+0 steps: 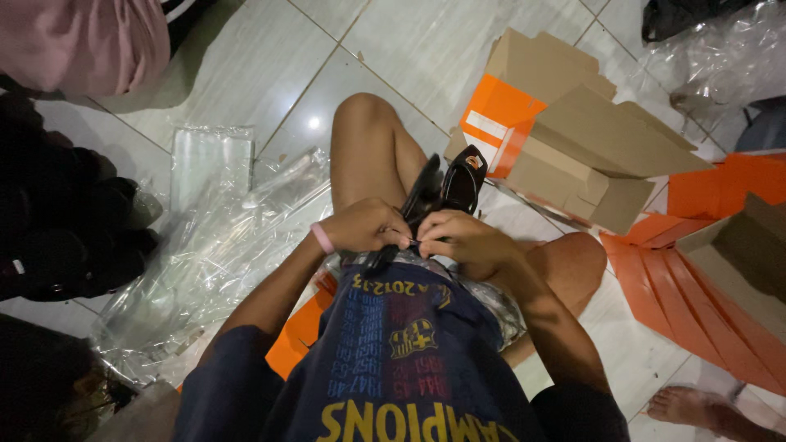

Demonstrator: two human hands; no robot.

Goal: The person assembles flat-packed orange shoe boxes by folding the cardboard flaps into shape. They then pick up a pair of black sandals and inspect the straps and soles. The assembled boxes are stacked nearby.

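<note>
While both hands work at a pair of black sandals (446,192) over the lap, the grip stays close and tight.

Judging by the pinch, keeping the two sandals pressed sole to sole helps the fiddly work at their heel end (whatever tiny thing sits there is too small to tell). Left hand (366,227) is curled shut around the sandals' lower end; right hand (463,240) pinches at the same spot, fingertips closed. Flattened orange-and-brown cardboard boxes (565,135) lie beside the right knee, clear plastic bags (217,237) on the tiled floor opposite.

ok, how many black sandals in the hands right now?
2. A pair of black sandals pressed together over the lap, gripped at the near end by the left hand and right hand. More may lie hidden off-frame.
</note>
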